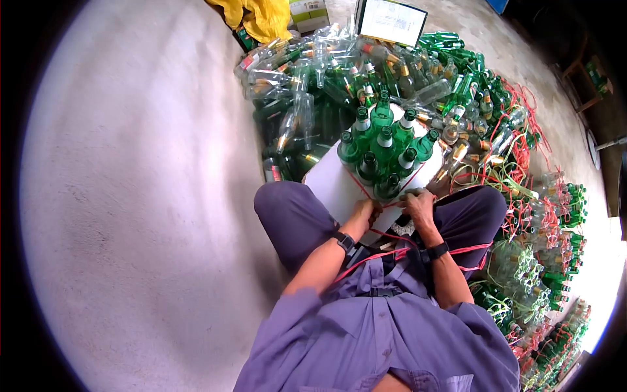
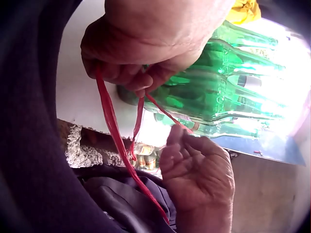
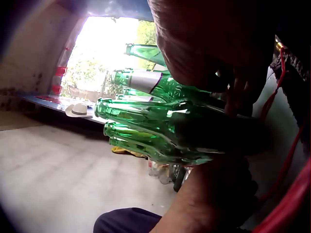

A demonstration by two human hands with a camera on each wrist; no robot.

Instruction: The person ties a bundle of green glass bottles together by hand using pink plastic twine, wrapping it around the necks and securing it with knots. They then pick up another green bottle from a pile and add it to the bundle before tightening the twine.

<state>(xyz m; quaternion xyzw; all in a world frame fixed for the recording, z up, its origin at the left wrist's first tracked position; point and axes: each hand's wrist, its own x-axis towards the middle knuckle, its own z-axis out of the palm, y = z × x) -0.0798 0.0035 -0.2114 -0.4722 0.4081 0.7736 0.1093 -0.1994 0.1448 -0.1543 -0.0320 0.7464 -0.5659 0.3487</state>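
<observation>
A tight cluster of green glass bottles (image 1: pixel 385 142) stands upright on a white block (image 1: pixel 324 185) in front of the seated person. Red plastic twine (image 1: pixel 358 185) runs around the near side of the cluster. My left hand (image 1: pixel 368 210) is at its near corner, fingers curled round the red twine (image 2: pixel 108 110), with loose lengths hanging below. Just to the right, my right hand (image 1: pixel 418 204) pinches a strand leading from the left hand; its thumb and fingertips (image 2: pixel 176 133) meet on it. In the right wrist view, the dark right hand (image 3: pixel 218 43) is close beside the bottles (image 3: pixel 146 112).
Loose clear and green bottles (image 1: pixel 307 98) are heaped behind the block. Bottle bundles tied with red and pale green twine (image 1: pixel 522 261) stand along the right. A tangle of red twine (image 1: pixel 522 124) lies by the heap. A white wall (image 1: pixel 144 196) rises at left.
</observation>
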